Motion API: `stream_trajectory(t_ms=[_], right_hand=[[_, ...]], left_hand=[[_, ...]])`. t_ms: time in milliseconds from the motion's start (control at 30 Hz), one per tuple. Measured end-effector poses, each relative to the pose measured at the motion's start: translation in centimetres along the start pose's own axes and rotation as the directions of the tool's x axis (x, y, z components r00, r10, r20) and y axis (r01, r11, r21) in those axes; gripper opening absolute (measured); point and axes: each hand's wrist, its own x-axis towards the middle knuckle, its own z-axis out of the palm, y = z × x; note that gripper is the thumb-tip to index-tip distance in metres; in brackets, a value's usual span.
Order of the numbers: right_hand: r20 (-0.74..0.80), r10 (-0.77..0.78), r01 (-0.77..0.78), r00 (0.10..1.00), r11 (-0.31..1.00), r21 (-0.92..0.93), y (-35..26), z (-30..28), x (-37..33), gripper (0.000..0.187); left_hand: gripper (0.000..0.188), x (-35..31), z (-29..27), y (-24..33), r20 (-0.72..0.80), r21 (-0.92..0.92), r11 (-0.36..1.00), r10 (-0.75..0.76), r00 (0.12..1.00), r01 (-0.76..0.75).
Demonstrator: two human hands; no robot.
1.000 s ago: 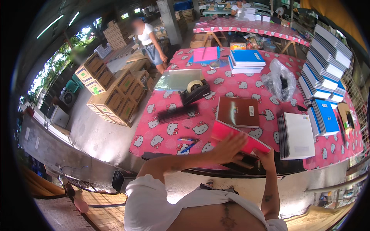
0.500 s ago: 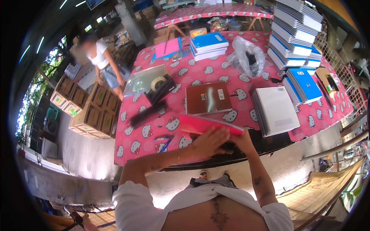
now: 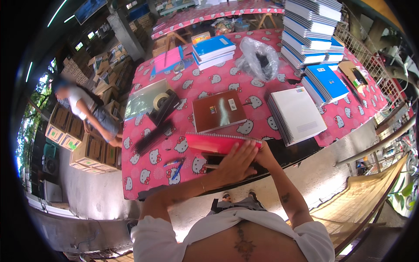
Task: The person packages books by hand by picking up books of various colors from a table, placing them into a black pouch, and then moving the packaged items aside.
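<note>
A pink-red spiral notebook is tilted up at the table's near edge, its wire binding along the upper side. My left hand lies across its cover with the fingers stretched out. At the notebook's right end, my right hand grips the corner; its fingers are partly hidden. Just beyond lies a brown-covered notebook, flat on the table. White spiral notebooks are stacked to the right. Several pens rest left of my left hand.
A tape dispenser and a dark, blurred object sit left. Blue notebooks, a clear plastic bag and a tall notebook stack stand farther back. Another person is beside cardboard boxes at left.
The pink-red notebook has tipped so more of its cover shows, and my left hand's fingers have spread over it. The view has shifted; the other person has come nearer the boxes.
</note>
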Motion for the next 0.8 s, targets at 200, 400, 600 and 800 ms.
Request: stream_trajectory(t_ms=[200, 400, 600, 800], right_hand=[[-0.148, 0.08, -0.097, 0.986, 0.989, -0.115, 0.4, 0.6, -0.6, 0.021], [-0.484, 0.059, -0.062, 0.873, 0.998, 0.01, -0.6, 8.5, -6.9, 0.024], [0.155, -0.359, 0.354, 0.92, 0.598, -0.718, 0.0, 13.3, -7.2, 0.039], [0.05, -0.353, 0.189, 0.934, 0.371, -0.909, 0.4, 15.3, -1.7, 0.053]], left_hand=[[0.078, -1.9, 0.2, 1.8, -0.056, -0.184, 0.982, -0.048, 0.997, 0.036], [0.071, -10.4, 1.4, 4.3, 0.052, -0.831, 0.353, -0.72, 0.692, 0.429], [0.054, -17.0, 2.8, -6.0, 0.441, -0.718, 0.321, -0.478, 0.76, 0.618], [0.045, -26.8, 2.7, -11.2, -0.027, 0.204, 0.743, -0.647, 0.762, 0.638]])
